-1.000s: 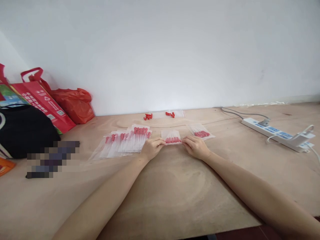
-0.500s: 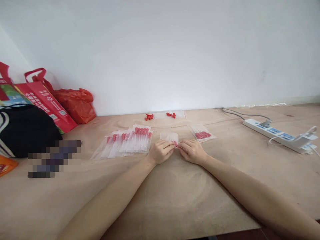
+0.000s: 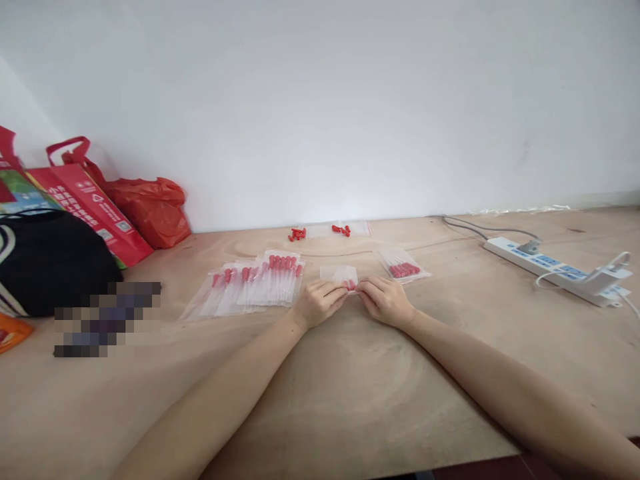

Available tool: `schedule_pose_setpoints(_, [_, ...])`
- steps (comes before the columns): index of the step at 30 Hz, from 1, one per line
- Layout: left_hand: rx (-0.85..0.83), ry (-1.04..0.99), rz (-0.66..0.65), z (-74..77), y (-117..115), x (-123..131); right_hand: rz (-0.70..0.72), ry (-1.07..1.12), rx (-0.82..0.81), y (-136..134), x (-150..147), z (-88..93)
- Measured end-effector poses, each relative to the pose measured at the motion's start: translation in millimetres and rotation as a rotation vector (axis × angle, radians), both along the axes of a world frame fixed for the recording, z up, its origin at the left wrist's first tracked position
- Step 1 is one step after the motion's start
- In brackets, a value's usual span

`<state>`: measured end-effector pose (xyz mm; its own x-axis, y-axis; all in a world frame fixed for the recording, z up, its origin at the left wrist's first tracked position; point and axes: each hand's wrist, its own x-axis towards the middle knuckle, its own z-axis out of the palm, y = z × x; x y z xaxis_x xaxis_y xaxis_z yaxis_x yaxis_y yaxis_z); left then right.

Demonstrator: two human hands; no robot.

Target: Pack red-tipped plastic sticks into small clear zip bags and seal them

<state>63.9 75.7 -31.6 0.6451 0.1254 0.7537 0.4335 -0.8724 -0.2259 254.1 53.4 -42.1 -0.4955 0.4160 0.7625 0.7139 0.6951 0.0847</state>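
Note:
A small clear zip bag (image 3: 338, 273) lies on the table with red-bulbed pieces inside its near end. My left hand (image 3: 320, 303) pinches the near left edge of this bag. At the near right edge my right hand (image 3: 385, 301) has its fingers closed on the same bag. Only a little of the red shows between the fingertips. Left of my hands, several filled bags (image 3: 245, 293) overlap in a fan, their red bulbs pointing away from me. Just beyond my right hand rests a bag of red-ended droppers (image 3: 404, 265).
Loose red rubber bulbs (image 3: 297, 234) and a flat clear bag (image 3: 320, 231) lie near the wall. A white power strip (image 3: 555, 270) with a plugged-in cable is at right. Red bags (image 3: 155, 207) and a black bag (image 3: 55, 267) stand at left.
My fingertips have drawn slightly apart along the bag's near edge, and more of the red inside shows between them. Both hands keep their hold.

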Motion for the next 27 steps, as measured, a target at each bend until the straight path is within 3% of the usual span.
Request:
schedule_pose_setpoints(8, [0.009, -0.038, 0.026, -4.4, 3.1, -3.6, 0.057, 0.001, 0.048, 3.9, 5.2, -1.1])
schedule_pose_setpoints(17, [0.118, -0.012, 0.001, 3.3, -2.3, 0.4, 0.059, -0.01, 0.08, 2.4, 0.3, -4.0])
schedule_pose_setpoints(27, [0.098, -0.008, 0.035, 3.6, -3.2, 1.3, 0.045, -0.018, 0.026, -0.1, -1.2, -2.0])
